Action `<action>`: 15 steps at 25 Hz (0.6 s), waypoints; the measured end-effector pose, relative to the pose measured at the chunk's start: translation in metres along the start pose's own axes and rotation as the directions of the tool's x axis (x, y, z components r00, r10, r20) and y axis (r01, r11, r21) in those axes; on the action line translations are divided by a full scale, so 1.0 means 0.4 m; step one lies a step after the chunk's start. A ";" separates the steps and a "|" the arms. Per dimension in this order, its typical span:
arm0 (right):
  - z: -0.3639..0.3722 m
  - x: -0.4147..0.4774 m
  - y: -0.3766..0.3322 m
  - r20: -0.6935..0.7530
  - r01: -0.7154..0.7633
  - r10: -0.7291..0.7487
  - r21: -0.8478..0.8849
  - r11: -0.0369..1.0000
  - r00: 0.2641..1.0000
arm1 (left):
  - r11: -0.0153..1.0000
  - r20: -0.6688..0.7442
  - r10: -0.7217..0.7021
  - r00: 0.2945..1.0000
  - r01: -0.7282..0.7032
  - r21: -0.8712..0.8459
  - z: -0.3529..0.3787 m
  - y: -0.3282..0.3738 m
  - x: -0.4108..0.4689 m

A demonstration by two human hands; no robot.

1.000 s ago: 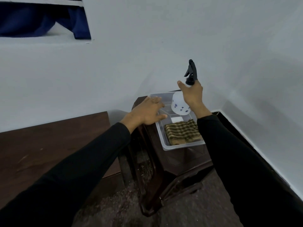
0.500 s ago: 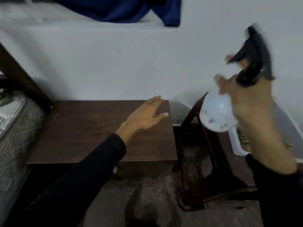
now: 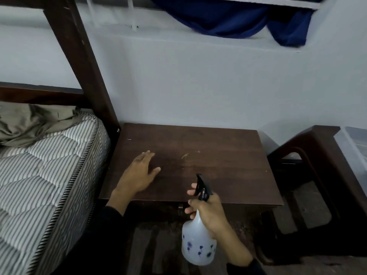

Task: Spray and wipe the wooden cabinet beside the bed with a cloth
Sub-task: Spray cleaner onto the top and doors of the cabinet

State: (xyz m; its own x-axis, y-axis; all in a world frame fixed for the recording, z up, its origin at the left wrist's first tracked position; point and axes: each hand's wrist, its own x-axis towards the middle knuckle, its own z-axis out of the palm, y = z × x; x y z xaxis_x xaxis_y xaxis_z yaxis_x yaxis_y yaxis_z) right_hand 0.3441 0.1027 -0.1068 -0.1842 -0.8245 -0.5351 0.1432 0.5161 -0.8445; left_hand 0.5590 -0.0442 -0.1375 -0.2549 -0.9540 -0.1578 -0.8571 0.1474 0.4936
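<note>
The dark wooden cabinet [image 3: 208, 153] stands low against the wall, right beside the bed. Faint pale smears mark the middle of its top. My right hand [image 3: 210, 213] grips the neck of a white spray bottle [image 3: 198, 247] with small blue flowers and a black trigger head. The nozzle points at the cabinet top from just in front of its near edge. My left hand [image 3: 139, 173] hovers flat over the cabinet's left front part, fingers apart and empty. The cloth is out of view.
A striped mattress [image 3: 39, 171] with a crumpled brown sheet lies at the left, behind a dark bed post [image 3: 79, 62]. A dark wooden stool [image 3: 317, 155] carrying a clear plastic bin [image 3: 355, 147] stands at the right. Blue curtain [image 3: 228, 18] hangs above.
The view swung left from the stool and bin to the cabinet. My right hand carried the spray bottle from the bin over to the cabinet's front edge. My left hand moved over the cabinet top.
</note>
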 end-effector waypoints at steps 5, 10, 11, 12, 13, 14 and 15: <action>0.017 0.020 -0.010 -0.083 -0.011 -0.003 -0.170 0.985 0.997 | 0.999 0.000 0.002 1.000 -0.002 -0.039 0.018 0.001 -0.013; 0.008 0.018 -0.004 -0.145 -0.020 -0.006 -0.175 0.984 0.989 | 0.998 -0.032 -0.010 0.999 0.008 -0.056 0.029 0.013 -0.034; 0.004 0.017 -0.006 -0.111 -0.020 0.001 -0.165 0.986 0.994 | 0.999 -0.034 -0.012 0.999 0.010 -0.054 0.031 0.017 -0.037; -0.002 0.018 -0.008 -0.080 -0.022 0.009 -0.168 0.985 0.997 | 0.999 -0.032 -0.013 0.999 0.012 -0.051 0.034 0.022 -0.038; -0.006 0.021 -0.013 -0.066 -0.023 0.012 -0.177 0.984 0.998 | 0.999 -0.028 -0.013 1.000 0.012 -0.048 0.036 0.027 -0.037; -0.009 0.025 -0.017 -0.069 -0.024 0.012 -0.180 0.983 0.998 | 0.999 -0.023 -0.012 1.000 0.011 -0.044 0.039 0.034 -0.036; -0.010 0.031 -0.022 -0.085 -0.026 0.011 -0.175 0.984 0.996 | 0.999 -0.018 -0.011 1.000 0.011 -0.039 0.041 0.042 -0.033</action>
State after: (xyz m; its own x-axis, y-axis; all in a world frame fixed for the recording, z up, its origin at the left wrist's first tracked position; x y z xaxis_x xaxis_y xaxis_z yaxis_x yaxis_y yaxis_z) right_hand 0.3367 0.0889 -0.1060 -0.2643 -0.7959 -0.5447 -0.0247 0.5702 -0.8211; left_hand 0.5408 -0.0248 -0.1413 -0.2372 -0.9601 -0.1480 -0.8417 0.1270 0.5249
